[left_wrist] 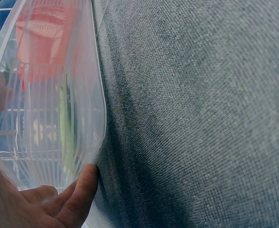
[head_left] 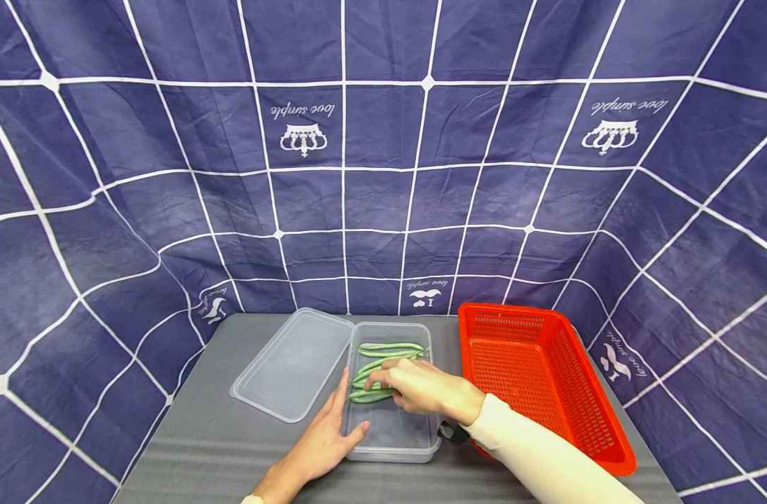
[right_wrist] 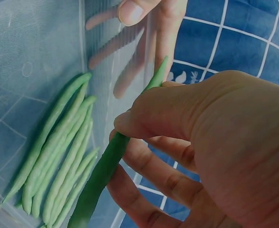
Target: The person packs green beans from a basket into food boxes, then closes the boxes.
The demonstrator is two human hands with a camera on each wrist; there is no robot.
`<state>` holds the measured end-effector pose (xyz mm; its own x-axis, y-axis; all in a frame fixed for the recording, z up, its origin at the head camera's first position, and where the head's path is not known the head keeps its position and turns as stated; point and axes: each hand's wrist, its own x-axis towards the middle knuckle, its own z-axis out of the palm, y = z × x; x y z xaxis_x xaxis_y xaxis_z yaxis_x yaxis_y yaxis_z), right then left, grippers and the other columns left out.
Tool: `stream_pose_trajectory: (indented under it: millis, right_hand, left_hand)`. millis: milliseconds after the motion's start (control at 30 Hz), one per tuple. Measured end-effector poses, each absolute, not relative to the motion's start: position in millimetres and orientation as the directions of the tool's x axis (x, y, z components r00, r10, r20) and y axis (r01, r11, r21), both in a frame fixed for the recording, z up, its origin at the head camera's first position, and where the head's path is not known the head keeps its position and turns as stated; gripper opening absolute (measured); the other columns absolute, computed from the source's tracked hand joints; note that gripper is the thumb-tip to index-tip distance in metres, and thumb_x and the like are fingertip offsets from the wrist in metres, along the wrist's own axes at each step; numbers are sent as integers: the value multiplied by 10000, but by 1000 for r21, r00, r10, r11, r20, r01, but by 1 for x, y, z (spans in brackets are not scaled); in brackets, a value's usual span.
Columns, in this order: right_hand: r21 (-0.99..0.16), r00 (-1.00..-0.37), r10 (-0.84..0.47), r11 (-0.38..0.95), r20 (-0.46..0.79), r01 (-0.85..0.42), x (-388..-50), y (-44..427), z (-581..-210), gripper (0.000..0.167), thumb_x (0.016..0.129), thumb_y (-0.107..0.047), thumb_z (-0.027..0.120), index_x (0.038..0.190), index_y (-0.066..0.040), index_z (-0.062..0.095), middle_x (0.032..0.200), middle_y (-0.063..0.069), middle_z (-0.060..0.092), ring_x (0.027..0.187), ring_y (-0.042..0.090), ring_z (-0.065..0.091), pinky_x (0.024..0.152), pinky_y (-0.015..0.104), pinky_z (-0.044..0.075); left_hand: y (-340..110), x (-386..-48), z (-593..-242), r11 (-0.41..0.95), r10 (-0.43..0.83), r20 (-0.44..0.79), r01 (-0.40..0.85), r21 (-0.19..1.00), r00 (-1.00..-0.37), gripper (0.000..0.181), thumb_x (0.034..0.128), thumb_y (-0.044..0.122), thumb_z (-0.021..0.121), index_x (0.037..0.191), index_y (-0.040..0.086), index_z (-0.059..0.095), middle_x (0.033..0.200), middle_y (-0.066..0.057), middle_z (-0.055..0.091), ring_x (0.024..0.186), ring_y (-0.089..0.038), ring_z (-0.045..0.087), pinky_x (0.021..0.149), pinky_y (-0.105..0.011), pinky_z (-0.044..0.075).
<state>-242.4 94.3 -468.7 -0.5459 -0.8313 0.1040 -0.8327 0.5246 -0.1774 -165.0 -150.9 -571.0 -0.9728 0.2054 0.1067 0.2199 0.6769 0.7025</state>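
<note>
A clear plastic container (head_left: 392, 428) stands on the grey table with several green beans (right_wrist: 59, 142) lying side by side in its far part. My right hand (head_left: 421, 387) is over the container and pinches one green bean (right_wrist: 101, 178) between thumb and forefinger; the right wrist view shows this bean tilted above the others. At the container's left side my left hand (head_left: 323, 435) holds the wall, its fingers along the outside and its thumb over the rim. The fingers (left_wrist: 80, 194) show against the ribbed wall in the left wrist view.
To the left lies a flat translucent lid (head_left: 295, 364), its edge close to the container. A red perforated basket (head_left: 515, 364) stands at the right, partly behind my right forearm. A blue curtain (head_left: 383, 196) with white grid lines surrounds the grey table (head_left: 188, 455).
</note>
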Motion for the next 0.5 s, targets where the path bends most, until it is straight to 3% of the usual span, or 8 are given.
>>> stream_pose_trajectory:
  millis: [200, 500]
  right_hand:
    - [-175, -547, -832, 527, 92, -832, -243, 95, -471, 599, 912, 101, 786, 1355, -298, 837, 1154, -37, 820, 988, 11, 743, 775, 248, 629]
    - [-180, -551, -829, 531, 92, -828, -244, 98, -473, 565, 911, 80, 817, 1363, -259, 846, 1232, -24, 813, 1088, 77, 798, 906, 301, 672]
  left_hand:
    - [-151, -165, -572, 678, 206, 102, 217, 703, -973, 1144, 1065, 407, 839, 1899, 172, 90, 1829, -253, 466, 1664, -478, 520, 1322, -696, 464]
    - [-151, -164, -571, 679, 204, 99, 214, 703, -974, 1142, 1065, 420, 834, 1896, 159, 96, 1814, -268, 478, 1646, -488, 539, 1310, -697, 477]
